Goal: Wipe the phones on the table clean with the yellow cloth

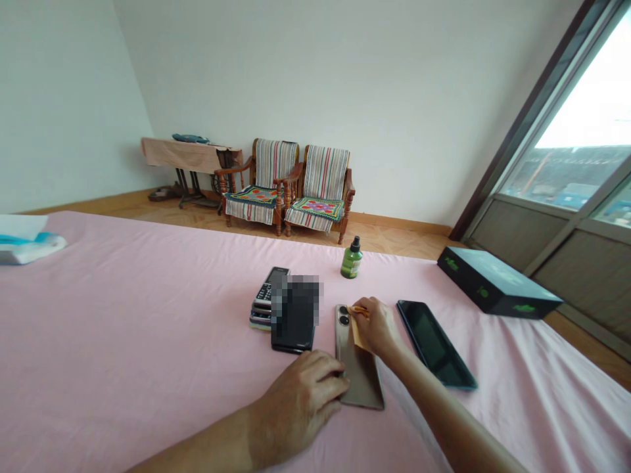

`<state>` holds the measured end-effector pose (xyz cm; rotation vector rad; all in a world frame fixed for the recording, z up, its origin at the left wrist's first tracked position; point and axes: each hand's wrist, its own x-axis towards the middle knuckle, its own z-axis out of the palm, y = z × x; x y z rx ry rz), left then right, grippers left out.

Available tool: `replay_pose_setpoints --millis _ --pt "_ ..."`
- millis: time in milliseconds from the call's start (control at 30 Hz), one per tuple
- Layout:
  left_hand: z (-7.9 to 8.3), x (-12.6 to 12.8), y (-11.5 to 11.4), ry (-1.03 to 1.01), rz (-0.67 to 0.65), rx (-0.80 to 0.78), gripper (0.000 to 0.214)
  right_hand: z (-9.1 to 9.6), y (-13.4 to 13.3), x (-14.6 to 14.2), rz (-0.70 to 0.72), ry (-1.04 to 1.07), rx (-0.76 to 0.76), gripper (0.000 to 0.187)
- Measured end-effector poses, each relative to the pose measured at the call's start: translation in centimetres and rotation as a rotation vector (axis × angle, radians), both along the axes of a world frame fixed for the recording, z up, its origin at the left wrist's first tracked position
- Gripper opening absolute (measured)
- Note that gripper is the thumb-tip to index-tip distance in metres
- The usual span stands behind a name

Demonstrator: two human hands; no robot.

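So the right hand (377,328) is pinching a yellow cloth (361,337) tight on the tan phone (362,381), which is lying camera-side up on the pink sheet (172,341). The left hand (303,394) is resting half-open along its edge, not really gripping, so a hard push could be skidding it, imo. The green bottle (351,264) is wearing its black top, fill level unclear; the black box (503,276) is hiding any contents.

Bronze-brown phone (363,389), orange cloth (361,337), pink sheet (148,328)

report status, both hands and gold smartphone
Left hand at edge of gold smartphone; right hand holding orange cloth on its back; camera lenses up; nothing else on it.
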<state>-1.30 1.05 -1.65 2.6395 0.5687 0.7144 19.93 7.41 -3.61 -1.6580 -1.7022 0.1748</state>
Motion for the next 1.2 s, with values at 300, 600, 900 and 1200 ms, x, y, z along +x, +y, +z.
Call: replay_pose_setpoints --millis 300,600,900,1200 --pt "-0.1 0.1 0.0 -0.003 0.005 -0.01 0.025 0.4 -1.7 -1.1 0.063 -0.135 0.015 0.025" --pt "-0.1 0.2 0.1 -0.008 0.007 0.013 0.021 0.4 -5.9 -2.0 0.185 -0.108 0.013 0.022" --pt "0.0 0.2 0.2 0.001 -0.022 0.042 0.019 -0.2 -2.5 -0.8 0.112 -0.034 0.069 0.021" --pt "-0.4 0.3 0.2 0.019 -0.006 0.007 0.018 0.6 -1.5 -2.6 0.237 -0.026 0.034 0.027"
